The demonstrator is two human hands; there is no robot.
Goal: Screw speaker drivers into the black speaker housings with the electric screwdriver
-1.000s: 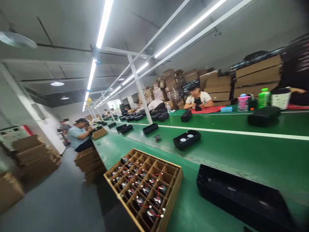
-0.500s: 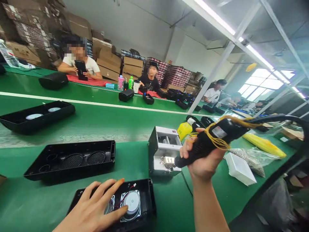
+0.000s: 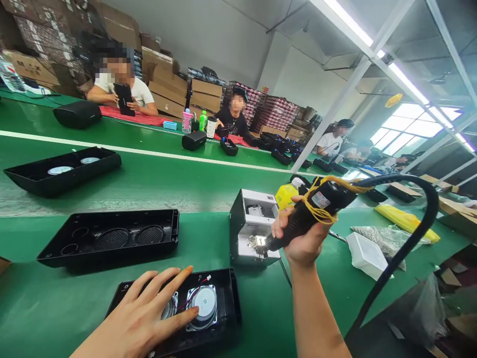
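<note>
My right hand (image 3: pixel 307 243) is wrapped around a black electric screwdriver (image 3: pixel 298 221) with a yellow cord wound about its rear end. Its tip is at the metal outlet of a white and black screw feeder (image 3: pixel 237 231); whether a screw is on the bit cannot be made out. Fingers spread, my left hand (image 3: pixel 149 313) rests across a black speaker housing (image 3: pixel 231 298) at the bottom. Inside that housing sits a round silver speaker driver (image 3: pixel 204 302), beside thin wires with a white plug. A second driver is partly covered by my fingers.
Another housing with grilles (image 3: pixel 115 238) lies behind my left hand. Farther back is a housing with two drivers (image 3: pixel 63 174). To the right are a white plastic box (image 3: pixel 367 253), a bag of screws (image 3: pixel 376 236) and the screwdriver's thick cable (image 3: pixel 406 248). Co-workers sit across the bench.
The screwdriver and my right hand have shifted slightly left, closer in against the feeder's outlet. My left hand stays on the housing. The view has tilted a little.
</note>
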